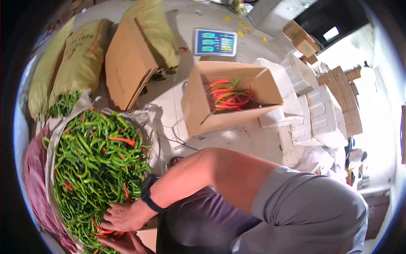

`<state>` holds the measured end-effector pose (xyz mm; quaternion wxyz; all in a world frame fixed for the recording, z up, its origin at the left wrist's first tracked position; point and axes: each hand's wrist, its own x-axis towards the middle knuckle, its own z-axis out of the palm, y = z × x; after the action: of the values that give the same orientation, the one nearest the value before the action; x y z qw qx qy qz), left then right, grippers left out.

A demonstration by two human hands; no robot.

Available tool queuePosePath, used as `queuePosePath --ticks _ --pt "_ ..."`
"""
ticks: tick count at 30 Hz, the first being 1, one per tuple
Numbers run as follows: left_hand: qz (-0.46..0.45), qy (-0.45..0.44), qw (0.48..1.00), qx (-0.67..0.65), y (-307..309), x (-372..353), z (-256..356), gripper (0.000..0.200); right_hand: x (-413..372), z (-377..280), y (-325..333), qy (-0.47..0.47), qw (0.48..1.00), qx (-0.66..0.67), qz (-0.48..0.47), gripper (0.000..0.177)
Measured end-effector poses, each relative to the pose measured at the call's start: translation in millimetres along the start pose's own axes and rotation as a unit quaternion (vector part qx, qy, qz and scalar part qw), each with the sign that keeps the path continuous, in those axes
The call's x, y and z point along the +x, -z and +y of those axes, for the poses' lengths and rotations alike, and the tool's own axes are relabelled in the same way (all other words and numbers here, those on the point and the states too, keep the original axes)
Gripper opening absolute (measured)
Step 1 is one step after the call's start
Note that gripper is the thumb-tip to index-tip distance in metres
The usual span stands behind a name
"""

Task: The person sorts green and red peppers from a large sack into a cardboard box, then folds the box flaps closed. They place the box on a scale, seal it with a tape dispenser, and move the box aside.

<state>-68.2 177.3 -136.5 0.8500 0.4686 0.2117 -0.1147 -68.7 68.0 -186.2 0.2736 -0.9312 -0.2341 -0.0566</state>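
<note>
Head view, showing a large heap of green chillies [99, 161] in an open white sack [148, 122], with scattered red chillies [122, 140] among the green. Right hand [122, 217], with a dark watch [149, 192] at the wrist, back uppermost, on the lower part of the heap — fingers partly bent and in contact with the chillies, with closure on any single pod impossible to tell. Left hand [127, 244] just below, near the lower edge of the view and partly cut off; fingers partly bent beside a few red pods [106, 231] lying between the two hands, with firmness of grip not discernible.

Above and to the right of the heap, an open carton [196, 108], containing a loose pile of red and orange chillies [230, 99]. Just beyond the carton, a scale display [215, 42] with three lit green windows. Between the carton and the yellow-green woven sacks [80, 59] at upper left, flattened cardboard [127, 65], tilted on edge. Along the left side of the heap, a pinkish sack [37, 186]. At right, white foam boxes [319, 114] — in a cluster on the pale floor [260, 142], with brown cardboard [341, 99] beside and behind.
</note>
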Motion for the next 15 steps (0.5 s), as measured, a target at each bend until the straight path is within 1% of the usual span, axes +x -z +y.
queuePosePath --ticks 2,3,4,6,7,8,10,11,12,13,14,15 --pt "-0.063 -0.044 0.995 0.059 -21.4 -20.0 13.8 0.062 7.1 -3.2 19.5 0.002 1.0 -0.006 0.013 0.086" --pt "-0.1 -0.061 0.989 0.089 -31.1 -30.7 21.3 0.065 9.3 -4.6 28.9 -0.019 0.999 -0.002 0.032 0.078" --pt "-0.139 -0.078 0.98 0.121 -41.4 -41.4 27.5 0.068 8.3 -4.8 44.0 -0.023 0.999 -0.008 0.04 0.078" --pt "-0.213 -0.109 0.954 0.18 -57.6 -63.8 39.2 0.075 0.9 -1.1 77.7 -0.092 0.986 0.114 0.077 0.064" --pt "-0.252 -0.126 0.936 0.212 -68.3 -75.6 41.9 0.079 -10.3 -3.1 93.7 -0.082 0.968 0.149 0.182 0.055" --pt "-0.291 -0.134 0.916 0.24 -75.2 -84.1 47.1 0.082 -15.4 -3.5 104.5 -0.083 0.968 0.144 0.19 0.055" --pt "-0.366 -0.148 0.876 0.278 -83.5 -95.0 53.1 0.089 -24.4 -6.5 130.9 -0.156 0.919 0.233 0.276 0.053" --pt "-0.405 -0.147 0.855 0.287 -82.1 -94.5 57.4 0.093 -31.4 -8.0 150.5 -0.228 0.904 0.244 0.266 0.052" --pt "-0.446 -0.141 0.837 0.284 -79.5 -90.5 60.6 0.097 -43.8 -6.1 168.6 -0.265 0.896 0.239 0.266 0.056" --pt "-0.507 -0.11 0.825 0.223 -64.7 -71.6 66.2 0.081 -55.1 -1.0 180.2 -0.292 0.871 0.236 0.317 0.063" --pt "-0.511 -0.114 0.822 0.223 -49.7 -55.6 68.4 0.081 -84.1 -10.0 219.2 -0.322 0.836 0.289 0.337 0.065" --pt "-0.434 -0.072 0.874 0.208 -35.2 -40.7 68.2 0.065 -112.0 -13.0 244.0 -0.341 0.815 0.277 0.377 0.062"
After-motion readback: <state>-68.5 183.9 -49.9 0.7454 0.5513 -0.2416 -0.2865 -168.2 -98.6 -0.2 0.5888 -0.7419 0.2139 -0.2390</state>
